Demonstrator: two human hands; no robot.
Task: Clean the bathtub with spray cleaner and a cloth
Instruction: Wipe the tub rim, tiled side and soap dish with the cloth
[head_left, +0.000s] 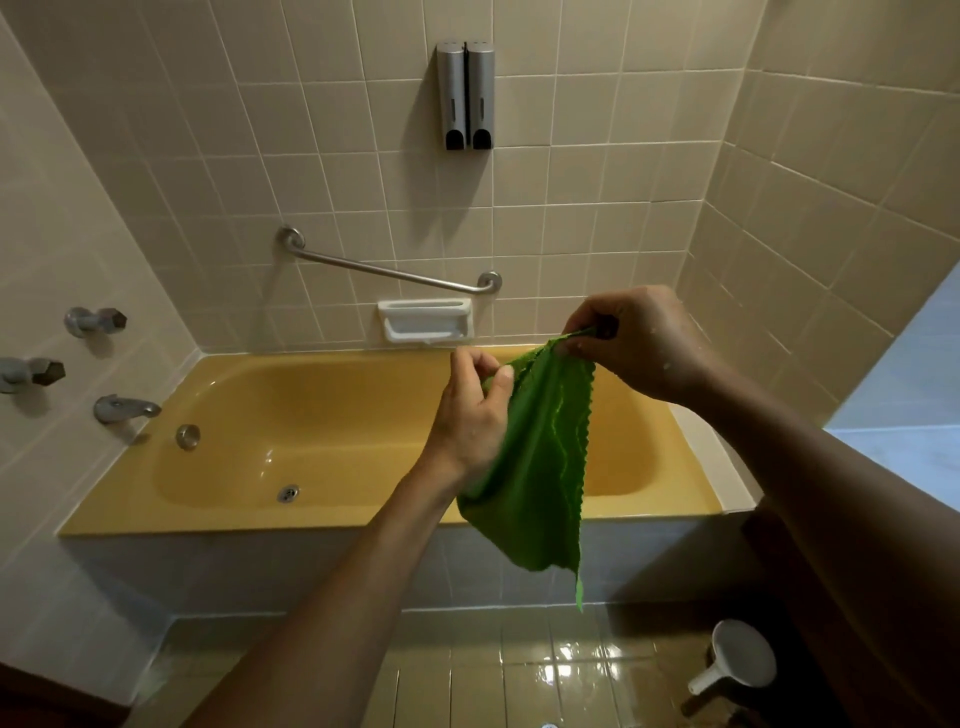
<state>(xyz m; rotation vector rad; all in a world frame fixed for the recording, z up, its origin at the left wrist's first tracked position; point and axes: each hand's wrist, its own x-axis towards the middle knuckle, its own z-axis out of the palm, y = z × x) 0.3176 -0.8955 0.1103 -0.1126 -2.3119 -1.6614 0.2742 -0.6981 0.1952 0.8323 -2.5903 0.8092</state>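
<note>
Head view looks down on a yellow bathtub (311, 519) set against beige tiled walls. On the back wall hang a twin grey soap dispenser (466, 96), a slanted steel grab bar (389, 270) and, below it, a white soap dish (425, 319). At the left end are two tap handles (96, 319), a spout (126, 408), a round overflow plate (187, 435) and the drain (288, 492). A white plastic dipper (737, 657) sits at lower right by the wet floor tiles (519, 675). A green microfibre cloth (535, 467) hangs in front of the tub's right half, hiding part of the basin and near rim. The left hand (470, 415) pinches one top edge between thumb and curled fingers (504, 379); the right hand (644, 348) pinches the other top corner, fingers bent tight, and the rest dangles below
</note>
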